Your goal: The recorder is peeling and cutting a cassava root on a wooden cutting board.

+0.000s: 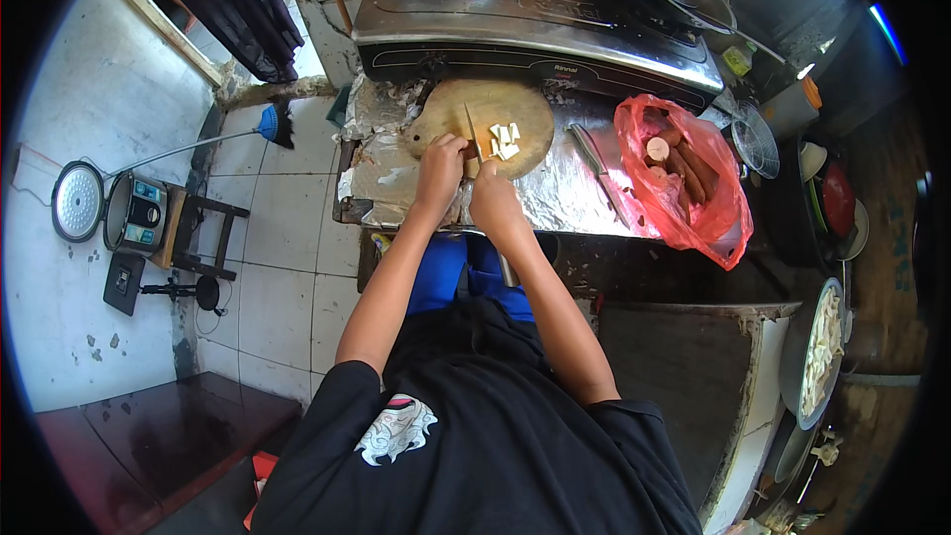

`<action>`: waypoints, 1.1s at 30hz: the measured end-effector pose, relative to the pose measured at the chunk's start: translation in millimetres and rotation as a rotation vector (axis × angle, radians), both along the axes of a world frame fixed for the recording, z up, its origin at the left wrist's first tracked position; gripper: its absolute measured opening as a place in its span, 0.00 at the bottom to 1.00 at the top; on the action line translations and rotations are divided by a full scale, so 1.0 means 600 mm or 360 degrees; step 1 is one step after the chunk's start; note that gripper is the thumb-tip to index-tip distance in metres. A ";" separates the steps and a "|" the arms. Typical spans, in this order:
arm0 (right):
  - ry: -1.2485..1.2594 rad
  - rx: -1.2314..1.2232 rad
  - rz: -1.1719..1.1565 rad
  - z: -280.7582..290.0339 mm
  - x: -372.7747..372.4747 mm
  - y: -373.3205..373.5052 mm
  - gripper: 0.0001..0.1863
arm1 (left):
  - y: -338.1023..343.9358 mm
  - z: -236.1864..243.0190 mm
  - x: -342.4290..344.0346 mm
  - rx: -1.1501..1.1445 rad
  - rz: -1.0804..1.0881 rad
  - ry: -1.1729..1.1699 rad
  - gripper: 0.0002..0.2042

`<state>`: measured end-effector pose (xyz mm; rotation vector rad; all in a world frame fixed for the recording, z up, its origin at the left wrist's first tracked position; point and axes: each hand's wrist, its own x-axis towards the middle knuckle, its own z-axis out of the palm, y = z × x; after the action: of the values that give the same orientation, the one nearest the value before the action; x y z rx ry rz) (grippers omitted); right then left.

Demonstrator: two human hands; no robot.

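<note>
Because blade works close by, left hand (442, 170) curls, grip seemingly clamped on brown-skinned piece (470, 160) to steady it on round board (436, 117). Right hand (498, 204) has grip closed round knife (472, 127), tip pointing far. White pieces (505, 142) lie right of blade, probably kept clear. Foil-covered table (388, 188) underneath; pink bag (708, 229) of brown roots (693, 174) at right, likely for easy reach.
</note>
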<state>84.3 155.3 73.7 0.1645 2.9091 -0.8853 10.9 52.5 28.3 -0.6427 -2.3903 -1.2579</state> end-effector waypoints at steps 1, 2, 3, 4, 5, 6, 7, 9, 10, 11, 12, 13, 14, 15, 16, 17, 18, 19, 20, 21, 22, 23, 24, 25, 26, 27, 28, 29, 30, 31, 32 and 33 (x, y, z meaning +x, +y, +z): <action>-0.0016 -0.0041 -0.0038 -0.006 -0.009 -0.003 0.15 | -0.001 0.001 -0.001 0.0002 -0.0001 -0.0003 0.04; -0.0031 -0.0083 -0.0076 -0.011 -0.019 -0.006 0.16 | -0.003 0.003 -0.003 -0.0008 -0.0016 -0.0033 0.03; -0.0034 -0.0080 -0.0075 -0.017 -0.028 -0.006 0.16 | -0.003 0.006 -0.003 -0.0017 -0.0030 -0.0064 0.03; 0.0014 -0.0073 -0.0078 -0.023 -0.038 -0.005 0.16 | -0.001 0.009 -0.001 -0.0014 -0.0030 -0.0065 0.03; 0.0063 -0.0065 -0.0083 -0.028 -0.044 -0.003 0.16 | 0.002 0.012 0.001 -0.0024 -0.0050 -0.0038 0.04; 0.0067 -0.0065 -0.0077 -0.034 -0.049 0.002 0.16 | 0.000 0.012 0.001 -0.0035 -0.0063 -0.0007 0.04; 0.0112 -0.0077 -0.0023 -0.038 -0.051 0.015 0.15 | -0.001 0.011 0.002 -0.0035 -0.0060 -0.0002 0.04; 0.0160 -0.0088 0.0037 -0.040 -0.049 0.025 0.14 | -0.003 0.008 0.006 -0.0024 -0.0053 0.0000 0.05; 0.0158 -0.0069 0.0019 -0.038 -0.042 0.026 0.13 | -0.005 0.005 0.006 0.0001 -0.0048 -0.0049 0.05; 0.0155 -0.0049 -0.0001 -0.036 -0.037 0.025 0.13 | -0.008 0.002 0.004 0.0003 -0.0043 -0.0047 0.05; 0.0139 -0.0056 0.0006 -0.033 -0.031 0.027 0.12 | -0.007 0.002 0.004 0.0025 -0.0047 -0.0050 0.05; 0.0138 -0.0053 0.0004 -0.031 -0.026 0.028 0.12 | -0.006 0.001 0.004 0.0047 -0.0052 -0.0053 0.04; 0.0164 -0.0094 -0.0011 -0.030 -0.020 0.027 0.12 | -0.004 0.000 0.004 0.0049 -0.0055 -0.0055 0.04; 0.0191 -0.0136 -0.0028 -0.026 -0.016 0.025 0.11 | -0.003 0.000 0.004 0.0045 -0.0050 -0.0054 0.04; 0.0190 -0.0136 -0.0031 -0.023 -0.012 0.023 0.11 | -0.003 -0.001 0.003 0.0040 -0.0044 -0.0054 0.04; 0.0199 -0.0136 -0.0016 -0.020 -0.009 0.021 0.11 | -0.003 -0.001 0.002 0.0040 -0.0047 -0.0055 0.04; 0.0209 -0.0135 -0.0001 -0.016 -0.007 0.020 0.11 | -0.002 -0.001 0.001 0.0046 -0.0045 -0.0040 0.04; 0.0209 -0.0134 -0.0004 -0.013 -0.005 0.018 0.11 | -0.002 -0.001 0.000 0.0051 -0.0042 -0.0025 0.04; 0.0180 -0.0136 -0.0013 -0.009 -0.003 0.015 0.11 | -0.002 -0.002 0.000 0.0052 -0.0045 -0.0026 0.04; 0.0152 -0.0137 -0.0024 -0.009 -0.002 0.015 0.12 | -0.003 -0.002 -0.001 0.0050 -0.0045 -0.0005 0.03; 0.0152 -0.0135 -0.0028 -0.008 -0.002 0.015 0.12 | -0.003 -0.001 -0.001 0.0047 -0.0045 0.0015 0.03; 0.0141 -0.0134 -0.0024 -0.008 -0.001 0.015 0.12 | -0.002 -0.001 -0.001 0.0050 -0.0048 0.0015 0.03; 0.0127 -0.0134 -0.0016 -0.007 -0.001 0.014 0.12 | -0.002 -0.002 -0.001 0.0068 -0.0055 0.0005 0.03; 0.0126 -0.0133 -0.0013 -0.005 0.000 0.013 0.12 | -0.002 -0.002 0.000 0.0087 -0.0062 -0.0006 0.02; 0.0117 -0.0144 -0.0026 -0.005 0.001 0.011 0.12 | -0.002 -0.003 -0.001 0.0089 -0.0059 -0.0008 0.02; 0.0108 -0.0154 -0.0039 -0.005 0.003 0.010 0.12 | -0.002 -0.003 -0.001 0.0069 -0.0044 -0.0005 0.03; 0.0105 -0.0153 -0.0036 -0.007 0.003 0.009 0.12 | -0.002 -0.004 -0.001 0.0048 -0.0028 -0.0003 0.03; 0.0104 -0.0129 -0.0014 -0.009 0.003 0.010 0.13 | -0.002 -0.006 -0.002 0.0050 -0.0025 -0.0006 0.03; 0.0104 -0.0106 0.0010 -0.008 0.002 0.009 0.13 | -0.002 -0.007 -0.003 0.0051 -0.0019 0.0018 0.03; 0.0102 -0.0104 0.0014 -0.008 -0.001 0.008 0.13 | -0.003 -0.009 -0.004 0.0051 -0.0012 0.0041 0.03; 0.0017 -0.0062 0.0029 -0.008 -0.003 0.006 0.16 | -0.005 -0.010 -0.004 0.0052 -0.0007 0.0039 0.03; -0.0065 -0.0019 0.0038 -0.008 -0.007 0.006 0.18 | -0.003 -0.010 -0.004 0.0035 -0.0003 0.0036 0.02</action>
<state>79.8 159.0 69.1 0.1452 2.8616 -0.8845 8.6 50.5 22.2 -0.6495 -2.3549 -1.2695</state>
